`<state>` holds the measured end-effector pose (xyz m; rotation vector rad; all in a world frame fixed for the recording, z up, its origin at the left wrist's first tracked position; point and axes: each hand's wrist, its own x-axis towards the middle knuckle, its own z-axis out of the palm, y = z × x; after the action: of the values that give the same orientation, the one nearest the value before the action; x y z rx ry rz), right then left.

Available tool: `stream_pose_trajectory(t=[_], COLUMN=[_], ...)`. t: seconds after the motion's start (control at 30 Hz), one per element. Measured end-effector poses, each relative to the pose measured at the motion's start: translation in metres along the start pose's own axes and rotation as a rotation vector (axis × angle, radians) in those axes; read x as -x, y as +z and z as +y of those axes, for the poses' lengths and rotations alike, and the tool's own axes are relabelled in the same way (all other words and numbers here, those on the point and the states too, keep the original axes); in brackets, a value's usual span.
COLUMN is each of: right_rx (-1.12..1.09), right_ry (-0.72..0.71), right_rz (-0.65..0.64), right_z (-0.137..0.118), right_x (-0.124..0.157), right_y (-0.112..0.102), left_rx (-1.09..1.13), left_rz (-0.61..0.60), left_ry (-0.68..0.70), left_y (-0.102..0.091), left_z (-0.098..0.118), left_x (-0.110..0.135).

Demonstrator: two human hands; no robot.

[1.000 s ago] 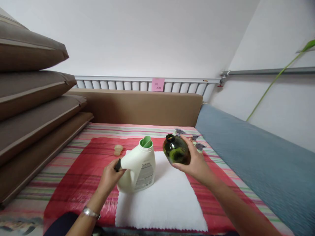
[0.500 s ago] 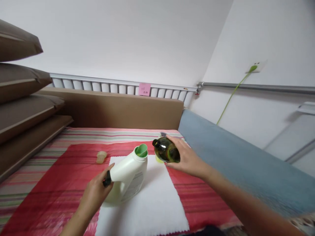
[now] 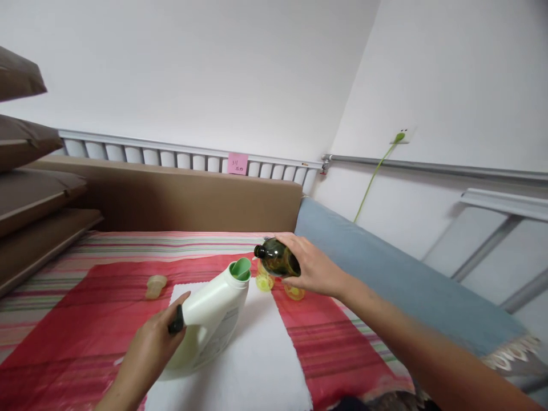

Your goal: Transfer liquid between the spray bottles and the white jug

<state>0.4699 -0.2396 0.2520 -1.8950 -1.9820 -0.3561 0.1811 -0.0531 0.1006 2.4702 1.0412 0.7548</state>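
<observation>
Left grip (image 3: pixel 156 337) clamped on white jug (image 3: pixel 209 319) at handle side; right grip (image 3: pixel 310 262) wrapped round dark green bottle (image 3: pixel 276 260), just right of jug. Opening looks done: both mouths bare, green spout (image 3: pixel 241 269) showing. Bottle tipped that way, mouths not touching yet, no stream visible from here! Pale cap-like piece (image 3: pixel 155 286) left of jug. Jug's label (image 3: pixel 222 331) unreadable. Pink note (image 3: pixel 237 164) beyond jug: "311" maybe, lower line blurred.

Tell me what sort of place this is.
Probably a room in a home: a white radiator, a green plug in a wall socket, and a striped cloth under a red sheet.
</observation>
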Motion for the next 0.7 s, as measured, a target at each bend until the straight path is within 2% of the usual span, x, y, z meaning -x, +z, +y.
stream_pose_trajectory(t=[0.3,0.7], right_rx=[0.153,0.209], right_ry=[-0.058,-0.13], right_rz=[-0.047,-0.049], right_z=[0.004,0.003], right_x=[-0.008,-0.014], right_y=[-0.004,-0.005], left_rx=[-0.034,-0.089], left_rz=[-0.038,-0.078], left_ry=[-0.009,-0.025], left_y=[-0.003,-0.003], left_z=[0.006,0.008], left_x=[0.0,-0.001])
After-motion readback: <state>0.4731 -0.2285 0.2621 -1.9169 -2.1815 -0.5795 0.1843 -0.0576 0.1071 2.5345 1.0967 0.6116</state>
